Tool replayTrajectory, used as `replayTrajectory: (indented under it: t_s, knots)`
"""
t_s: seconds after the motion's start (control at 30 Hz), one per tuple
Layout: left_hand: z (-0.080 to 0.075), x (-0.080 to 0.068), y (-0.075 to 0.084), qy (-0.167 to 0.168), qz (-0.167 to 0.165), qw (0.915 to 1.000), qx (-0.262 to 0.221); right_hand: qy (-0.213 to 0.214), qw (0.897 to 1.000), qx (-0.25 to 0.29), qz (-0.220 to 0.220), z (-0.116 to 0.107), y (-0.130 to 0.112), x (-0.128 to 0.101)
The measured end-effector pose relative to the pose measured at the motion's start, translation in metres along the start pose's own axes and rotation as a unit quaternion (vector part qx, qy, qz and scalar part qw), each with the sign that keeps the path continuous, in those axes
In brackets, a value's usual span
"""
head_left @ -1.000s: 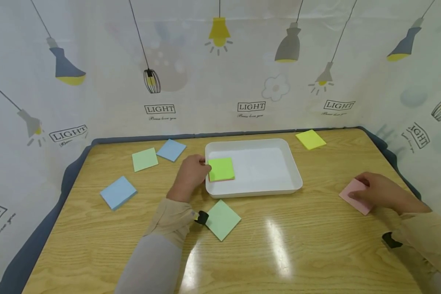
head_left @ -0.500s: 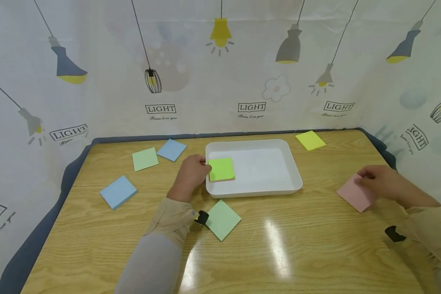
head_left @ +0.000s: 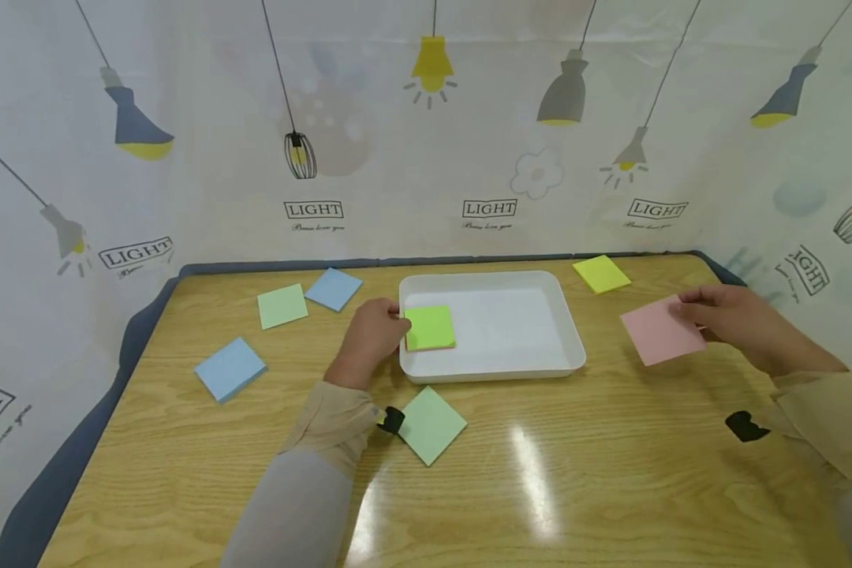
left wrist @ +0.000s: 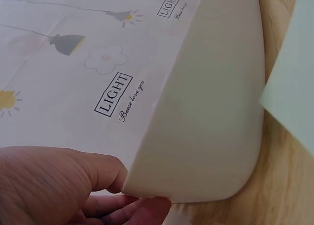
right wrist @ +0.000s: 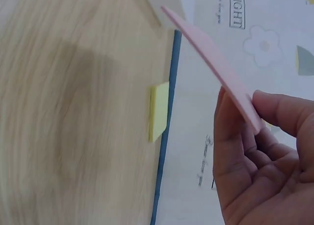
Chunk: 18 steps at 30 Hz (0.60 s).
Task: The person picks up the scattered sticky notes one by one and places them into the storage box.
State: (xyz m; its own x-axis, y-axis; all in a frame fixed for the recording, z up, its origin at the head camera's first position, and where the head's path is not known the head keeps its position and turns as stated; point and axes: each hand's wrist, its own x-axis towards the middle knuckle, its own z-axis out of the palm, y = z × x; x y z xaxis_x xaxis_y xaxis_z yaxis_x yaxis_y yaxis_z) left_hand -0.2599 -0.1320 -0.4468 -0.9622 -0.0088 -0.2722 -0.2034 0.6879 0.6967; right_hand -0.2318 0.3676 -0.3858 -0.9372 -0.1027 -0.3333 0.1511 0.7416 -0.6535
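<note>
My right hand (head_left: 731, 319) pinches a pink sticky-note pad (head_left: 662, 330) by its right edge and holds it in the air to the right of the white tray (head_left: 557, 312). The right wrist view shows the pink pad (right wrist: 216, 63) edge-on between thumb and fingers (right wrist: 274, 117). My left hand (head_left: 371, 334) grips the tray's left rim, fingers curled over the corner (left wrist: 147, 185). A bright green pad (head_left: 429, 326) lies in the tray's left end on top of a red one.
Pads lie about the wooden table (head_left: 539, 489): yellow (head_left: 600, 273) at the back right, pale green (head_left: 281, 305) and blue (head_left: 334, 289) at the back left, blue (head_left: 230, 369) at the left, pale green (head_left: 431, 424) in front of the tray. A printed curtain surrounds the table.
My right hand has lifted the pink pad off the table and carried it up and leftward toward the tray. The left hand has stayed on the tray's rim.
</note>
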Motion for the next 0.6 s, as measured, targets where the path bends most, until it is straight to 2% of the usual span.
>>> replayTrajectory:
  t_s: [0.17,0.3,0.43,0.6]
  knots:
    - [0.0,0.001,0.0,0.0,-0.002,1.0,-0.003,0.007,0.995,0.094,-0.008,0.013,-0.023,0.017]
    - [0.0,0.001,0.0,0.0,-0.005,1.0,-0.007,0.005,0.981,0.191,-0.031,0.031,-0.045,0.032]
    - [0.001,0.002,-0.001,0.0,-0.006,1.0,-0.004,-0.014,0.969,0.244,-0.04,0.052,-0.068,0.045]
    - [0.0,0.003,-0.002,0.0,-0.005,1.0,-0.005,-0.037,0.96,0.275,-0.028,0.079,-0.095,0.06]
